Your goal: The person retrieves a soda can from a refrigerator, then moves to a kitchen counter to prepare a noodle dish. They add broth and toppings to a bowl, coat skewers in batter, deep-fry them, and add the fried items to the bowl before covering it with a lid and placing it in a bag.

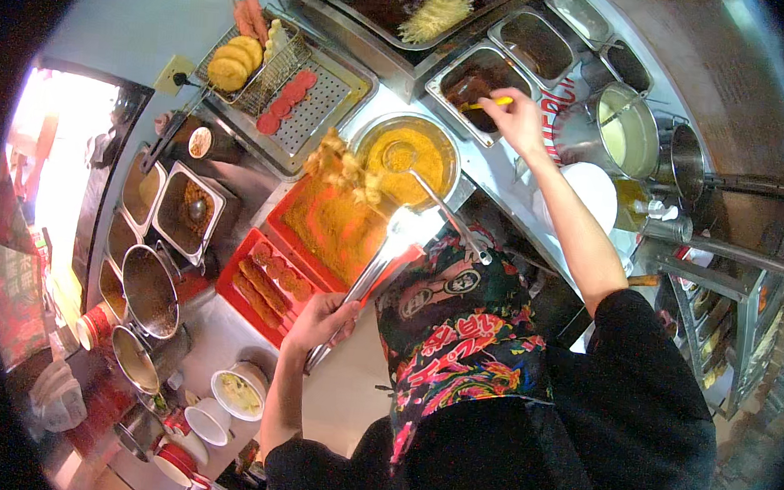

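My left hand (pixel 325 323) is closed around metal tongs (pixel 369 271), which point up and to the right over a red tray of orange powder (pixel 338 223). At the tray's top edge lie or hang pale fried pieces (pixel 345 169); whether the tongs touch them is unclear. My right hand (pixel 516 120) pinches the yellow handle of a brush or similar tool (pixel 491 103) over a steel pan of dark red-brown sauce (pixel 470 85). The tool's tip is hard to make out. Between the hands, a ladle (pixel 437 200) rests in a round bowl of yellow-orange powder (pixel 410 151).
A fryer (pixel 376 2) holds a pale noodle-like cake (pixel 438 15). A wire basket (pixel 289 54) and perforated tray (pixel 319 118) carry food. Coated skewers lie in a second red tray (pixel 244 233). A steel pot of cream-coloured liquid (pixel 625 132) stands right; several pots line the left.
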A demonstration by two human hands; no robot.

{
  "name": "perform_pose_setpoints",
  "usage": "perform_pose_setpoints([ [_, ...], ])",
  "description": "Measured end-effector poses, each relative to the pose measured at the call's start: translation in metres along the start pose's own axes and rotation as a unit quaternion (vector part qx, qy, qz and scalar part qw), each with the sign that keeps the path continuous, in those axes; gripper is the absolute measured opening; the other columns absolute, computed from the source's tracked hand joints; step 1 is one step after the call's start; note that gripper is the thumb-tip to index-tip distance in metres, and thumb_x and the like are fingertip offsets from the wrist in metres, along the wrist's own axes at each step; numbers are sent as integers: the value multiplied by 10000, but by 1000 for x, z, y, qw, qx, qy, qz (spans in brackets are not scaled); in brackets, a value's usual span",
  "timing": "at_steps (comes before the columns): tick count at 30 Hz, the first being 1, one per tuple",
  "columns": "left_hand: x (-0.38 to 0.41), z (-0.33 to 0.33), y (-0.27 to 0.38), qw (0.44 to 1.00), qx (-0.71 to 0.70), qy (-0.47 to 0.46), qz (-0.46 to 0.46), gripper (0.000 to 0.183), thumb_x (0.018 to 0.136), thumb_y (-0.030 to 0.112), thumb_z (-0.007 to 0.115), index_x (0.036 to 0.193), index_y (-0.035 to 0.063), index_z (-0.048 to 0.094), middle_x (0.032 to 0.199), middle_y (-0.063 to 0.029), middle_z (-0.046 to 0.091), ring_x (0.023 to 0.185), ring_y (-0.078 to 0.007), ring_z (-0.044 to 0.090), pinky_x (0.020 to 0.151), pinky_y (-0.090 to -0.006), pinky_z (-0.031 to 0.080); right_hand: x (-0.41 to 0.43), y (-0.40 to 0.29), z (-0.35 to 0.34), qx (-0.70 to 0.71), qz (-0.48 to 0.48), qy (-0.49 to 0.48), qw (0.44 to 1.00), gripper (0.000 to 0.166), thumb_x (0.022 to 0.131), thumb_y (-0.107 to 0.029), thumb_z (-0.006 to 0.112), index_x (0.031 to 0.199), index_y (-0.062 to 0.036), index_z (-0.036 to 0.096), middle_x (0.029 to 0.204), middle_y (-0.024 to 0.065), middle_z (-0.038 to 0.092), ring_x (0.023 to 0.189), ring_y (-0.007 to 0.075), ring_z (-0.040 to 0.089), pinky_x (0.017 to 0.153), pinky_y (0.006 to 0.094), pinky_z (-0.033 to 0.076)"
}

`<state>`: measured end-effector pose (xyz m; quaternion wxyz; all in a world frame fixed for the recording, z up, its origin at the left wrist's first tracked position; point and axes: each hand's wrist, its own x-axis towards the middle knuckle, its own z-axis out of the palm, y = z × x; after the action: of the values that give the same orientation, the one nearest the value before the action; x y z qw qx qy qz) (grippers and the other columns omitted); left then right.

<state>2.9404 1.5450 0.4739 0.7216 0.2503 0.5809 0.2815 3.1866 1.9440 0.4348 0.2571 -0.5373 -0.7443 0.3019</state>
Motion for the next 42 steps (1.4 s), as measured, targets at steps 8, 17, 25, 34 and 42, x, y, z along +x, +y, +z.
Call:
perform_pose_setpoints([
  [8, 67, 28, 79, 990, 117, -53, 51, 439, 977, 307, 558, 636, 30, 560, 527, 0, 514, 421, -77, 460, 398, -255, 359, -6, 31, -48, 218, 49, 88, 971, 219, 928, -242, 582, 994, -66, 696, 749, 53, 699, 627, 121, 653, 510, 268, 492],
  [17, 135, 55, 125, 978, 136, -140, 67, 377, 973, 303, 568, 700, 44, 570, 545, 3, 519, 419, -75, 464, 383, -239, 360, -52, -45, -140, 378, 39, 104, 919, 249, 967, -159, 558, 1100, 45, 612, 814, 100, 665, 672, 138, 637, 601, 254, 521],
  [25, 158, 63, 139, 976, 162, -133, 57, 351, 975, 309, 564, 744, 45, 582, 550, 4, 523, 421, -69, 458, 387, -245, 354, -103, -24, -167, 308, 67, 84, 945, 218, 955, -121, 571, 1077, 53, 624, 845, 100, 678, 673, 118, 622, 610, 241, 509],
  [34, 168, 69, 132, 971, 154, -156, 91, 329, 972, 304, 569, 772, 44, 596, 569, 14, 523, 424, -54, 452, 391, -230, 353, -63, -65, -137, 299, 7, 81, 951, 199, 939, -155, 604, 1055, -5, 663, 830, 67, 689, 693, 107, 645, 621, 237, 518],
  [42, 155, 67, 141, 980, 150, -110, 66, 334, 970, 252, 555, 721, 31, 577, 556, 12, 519, 434, -65, 463, 411, -242, 366, -107, -63, -156, 172, -15, 60, 983, 176, 913, -172, 631, 996, -28, 689, 731, 34, 676, 657, 77, 629, 615, 232, 501],
])
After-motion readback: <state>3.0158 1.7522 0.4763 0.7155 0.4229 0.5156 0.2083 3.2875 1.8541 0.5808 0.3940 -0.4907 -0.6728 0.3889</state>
